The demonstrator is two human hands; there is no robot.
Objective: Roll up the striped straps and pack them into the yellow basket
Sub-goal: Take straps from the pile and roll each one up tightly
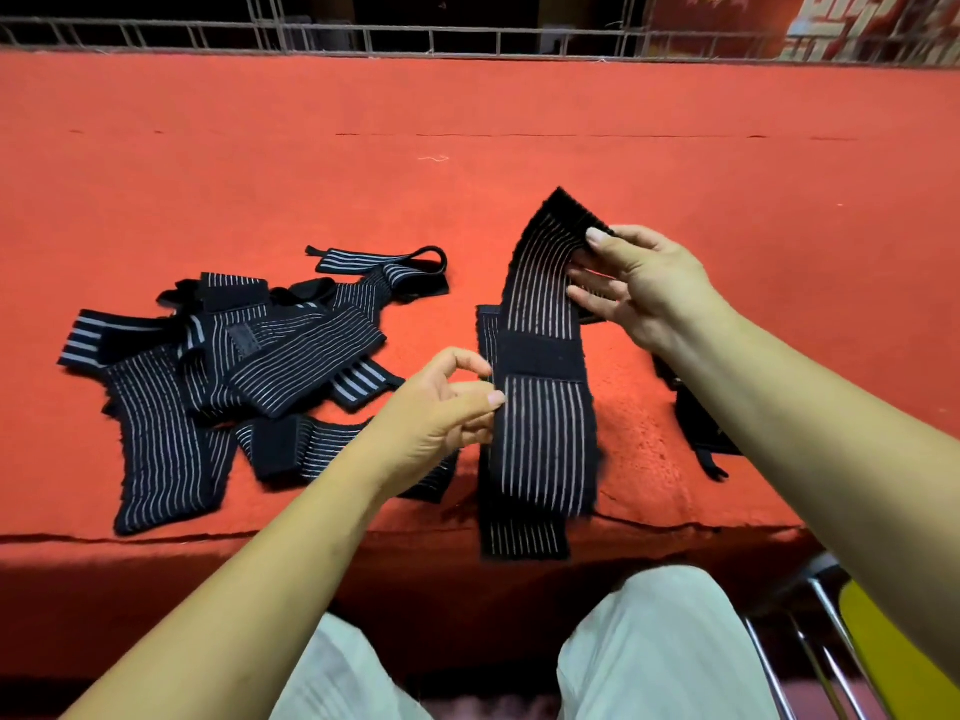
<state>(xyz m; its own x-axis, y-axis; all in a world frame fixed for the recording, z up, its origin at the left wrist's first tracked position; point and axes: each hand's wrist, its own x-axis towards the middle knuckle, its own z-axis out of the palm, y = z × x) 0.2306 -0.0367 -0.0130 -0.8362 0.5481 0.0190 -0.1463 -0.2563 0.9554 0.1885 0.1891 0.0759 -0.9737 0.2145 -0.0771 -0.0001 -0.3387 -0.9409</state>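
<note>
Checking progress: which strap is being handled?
The long strap right of the pile, held by left hand and right hand; the rest lie loose.

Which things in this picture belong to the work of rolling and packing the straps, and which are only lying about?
For the job: the held strap, pinched by the left hand and the right hand; the pile of straps; a yellow object at lower right, perhaps the basket.
Only lying about: the red table cover; the wire rail behind; a white thread.

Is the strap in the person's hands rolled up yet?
No, the strap is stretched out unrolled, its far end held up by the right hand, the left hand pinching its side edge.
</note>
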